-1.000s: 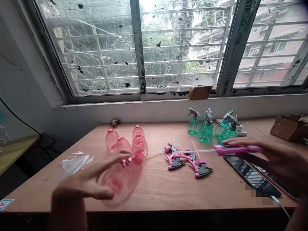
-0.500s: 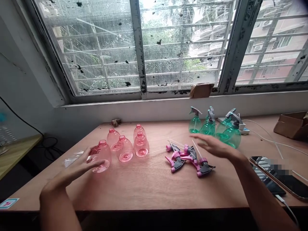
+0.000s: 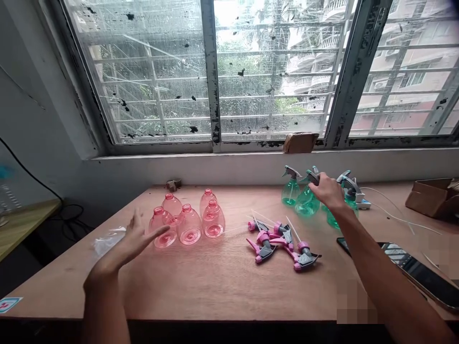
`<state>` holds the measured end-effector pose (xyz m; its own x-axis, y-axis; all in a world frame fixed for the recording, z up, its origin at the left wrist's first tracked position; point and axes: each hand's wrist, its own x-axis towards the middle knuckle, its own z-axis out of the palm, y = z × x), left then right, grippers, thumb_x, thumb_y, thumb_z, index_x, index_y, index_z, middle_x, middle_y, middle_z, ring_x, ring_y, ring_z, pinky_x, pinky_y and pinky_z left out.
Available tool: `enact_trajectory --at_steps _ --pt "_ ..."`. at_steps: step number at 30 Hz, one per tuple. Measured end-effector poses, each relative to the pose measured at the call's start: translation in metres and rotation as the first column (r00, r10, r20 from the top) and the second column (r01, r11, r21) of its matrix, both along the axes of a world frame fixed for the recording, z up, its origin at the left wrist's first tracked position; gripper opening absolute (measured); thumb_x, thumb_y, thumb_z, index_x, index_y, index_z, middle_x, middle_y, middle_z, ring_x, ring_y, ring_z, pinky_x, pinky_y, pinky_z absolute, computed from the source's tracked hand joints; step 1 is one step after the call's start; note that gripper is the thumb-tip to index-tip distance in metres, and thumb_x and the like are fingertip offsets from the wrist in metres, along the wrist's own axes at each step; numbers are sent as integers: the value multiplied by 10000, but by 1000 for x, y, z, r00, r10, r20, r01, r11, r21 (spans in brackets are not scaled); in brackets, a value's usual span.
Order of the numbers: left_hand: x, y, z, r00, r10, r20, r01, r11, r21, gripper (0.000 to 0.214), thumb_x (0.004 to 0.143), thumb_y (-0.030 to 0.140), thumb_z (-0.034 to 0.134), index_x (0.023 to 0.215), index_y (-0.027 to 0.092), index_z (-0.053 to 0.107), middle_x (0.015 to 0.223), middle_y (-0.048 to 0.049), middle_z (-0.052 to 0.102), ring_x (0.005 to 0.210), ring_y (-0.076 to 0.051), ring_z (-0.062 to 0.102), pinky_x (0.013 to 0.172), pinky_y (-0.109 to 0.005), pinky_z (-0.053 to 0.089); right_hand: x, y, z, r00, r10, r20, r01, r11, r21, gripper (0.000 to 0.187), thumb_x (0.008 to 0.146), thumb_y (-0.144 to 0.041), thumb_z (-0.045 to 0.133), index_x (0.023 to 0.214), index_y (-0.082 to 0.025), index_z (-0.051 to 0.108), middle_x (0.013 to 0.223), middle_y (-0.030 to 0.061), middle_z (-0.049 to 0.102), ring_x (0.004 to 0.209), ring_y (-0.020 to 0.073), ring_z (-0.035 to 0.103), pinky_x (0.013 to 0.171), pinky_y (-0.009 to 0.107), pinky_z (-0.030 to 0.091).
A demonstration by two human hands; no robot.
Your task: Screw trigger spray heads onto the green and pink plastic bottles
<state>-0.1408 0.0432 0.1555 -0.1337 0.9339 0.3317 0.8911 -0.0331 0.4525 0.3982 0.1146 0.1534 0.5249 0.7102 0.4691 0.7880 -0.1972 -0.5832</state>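
Pink plastic: five empty pink bottles (image 3: 189, 223) stand uncapped in a tight cluster on the wooden table (image 3: 222, 282), left of centre
Left hand: left hand (image 3: 138, 239) is spread flat with the fingers apart and holds nothing; its fingertips lie against the front-left bottle of the cluster
Right hand: right hand (image 3: 328, 191) reaches to the green spray bottles (image 3: 306, 199) at the back right; its fingers curl over the trigger head of one bottle, but whether they have closed on it cannot be told
Loose parts: pink spray heads (image 3: 283, 241) with white dip tubes lie in a heap between the two bottle groups
Other items: a phone (image 3: 419, 274) lies by the right forearm with a cable nearby; a cardboard box (image 3: 430, 197) sits at the far right; a plastic bag (image 3: 105, 241) lies left of the pink cluster
Risk, left side: the light, empty bottles touch each other, so a sideways nudge from the open hand would likely topple several
Risk, right side: the green bottles crowd together; lifting one by its head could knock over its neighbours
Markings: no brand or label is legible on any bottle; a small sticker at the table's left edge is too small to read
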Motion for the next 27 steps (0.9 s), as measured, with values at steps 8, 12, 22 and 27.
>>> enact_trajectory --at_steps 8,12,22,27 --pt "114 -52 26 924 -331 -190 380 764 522 672 985 597 521 1494 192 353 1509 -162 484 1453 -330 412 1228 -513 318 -88 -111 2 768 561 -310 -500 826 258 271 924 -426 490 1101 -227 541 763 23 697 546 236 673 392 313 511" --pt "193 -71 -1 737 -577 -353 664 717 213 920 778 622 788 1473 177 382 1418 -167 597 1306 -393 547 1105 -570 464 -131 -141 -4 261 711 -653 -700 605 379 256 955 -481 571 1005 -233 532 654 -37 664 387 152 570 334 240 446" --pt "199 -65 -4 183 -914 363 975 120 -189 588 700 608 798 1105 201 675 938 -17 744 827 -267 736 768 -327 609 -97 -179 -7 340 893 -296 -875 416 248 126 858 -410 807 921 -337 726 760 -2 730 632 214 691 528 286 588" --pt "219 -46 -8 31 -705 708 969 -153 -195 734 299 750 874 715 158 748 654 13 700 576 -262 719 507 -288 589 -71 -230 -9 246 959 -140 -904 279 323 130 886 -506 728 930 -437 828 746 63 823 690 341 782 803 530 630"
